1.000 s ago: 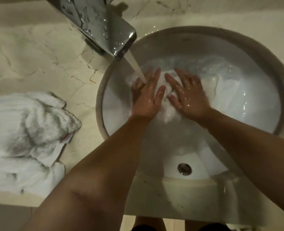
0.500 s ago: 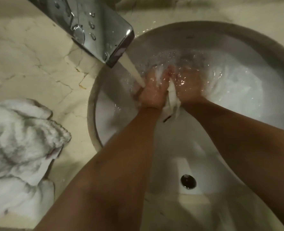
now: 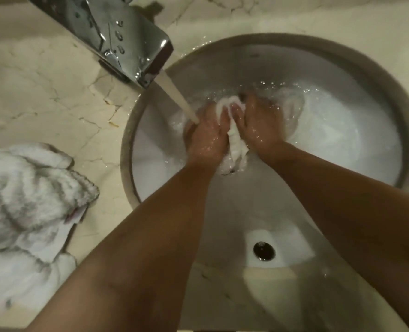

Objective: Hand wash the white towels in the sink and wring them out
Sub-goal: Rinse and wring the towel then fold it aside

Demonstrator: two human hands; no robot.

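Observation:
A wet white towel [image 3: 236,137] is bunched between my two hands in the round sink [image 3: 294,44], under the tap's stream. My left hand [image 3: 206,137] grips its left side, fingers curled. My right hand [image 3: 258,125] grips its right side. More of the towel [image 3: 323,125] lies spread under water to the right. A fold sticks up between my fingertips and a tail hangs toward my wrists. Another white towel [image 3: 31,207] lies in a heap on the counter at the left.
A chrome tap [image 3: 117,37] juts over the sink's upper left rim with water [image 3: 177,97] running onto my left hand. The overflow hole [image 3: 264,250] is in the near wall of the basin. The marble counter [image 3: 42,92] surrounds the sink.
My hands went from lying flat on the towel to gripping it. They have gathered it into a bunch and lifted it partly out of the water.

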